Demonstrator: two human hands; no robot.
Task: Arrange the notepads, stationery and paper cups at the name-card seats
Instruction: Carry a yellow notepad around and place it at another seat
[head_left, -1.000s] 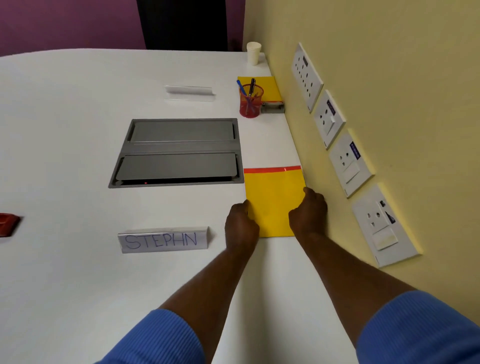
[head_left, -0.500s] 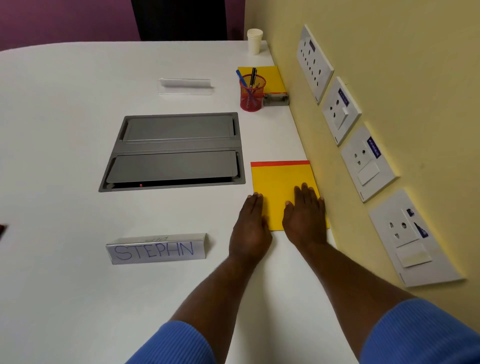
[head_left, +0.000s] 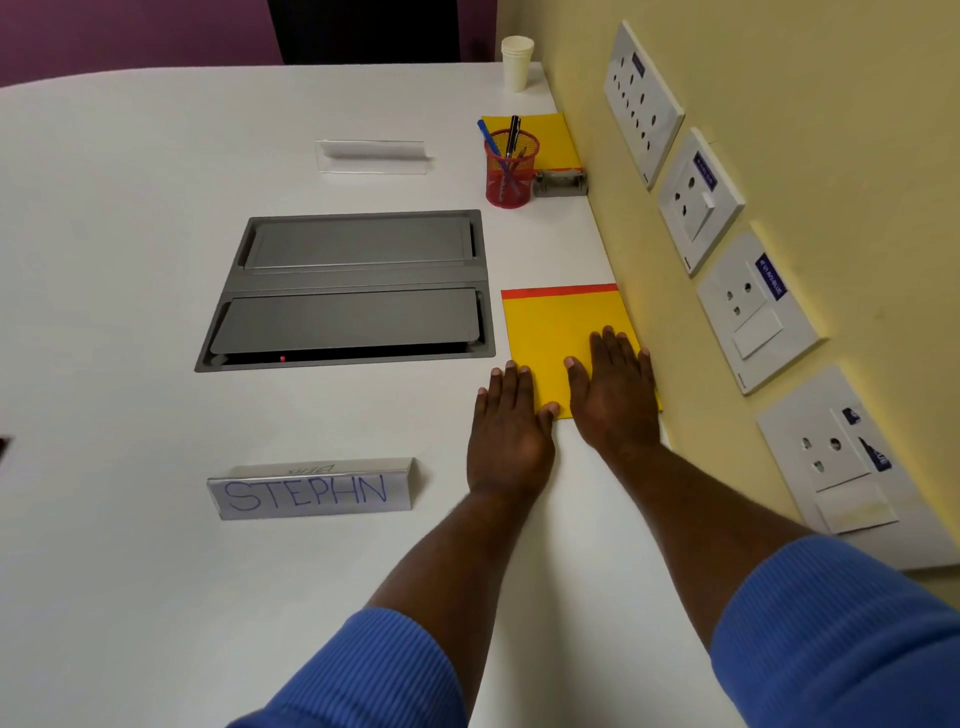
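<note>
No longer clutching yellow notepad (head_left: 561, 332); pressing it flat, left grip (head_left: 509, 431) and right grip (head_left: 615, 395) spread, centre right; likely settled beside STEPHN card (head_left: 311, 491).

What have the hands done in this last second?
The left hand and right hand stopped gripping the yellow red-edged notepad, flattened on it and slid it away from the person along the yellow wall. The STEPHN name card and red mesh pen cup stayed put.

The near name card (head_left: 310, 492) reads "STEPHN" in blue handwriting.
</note>
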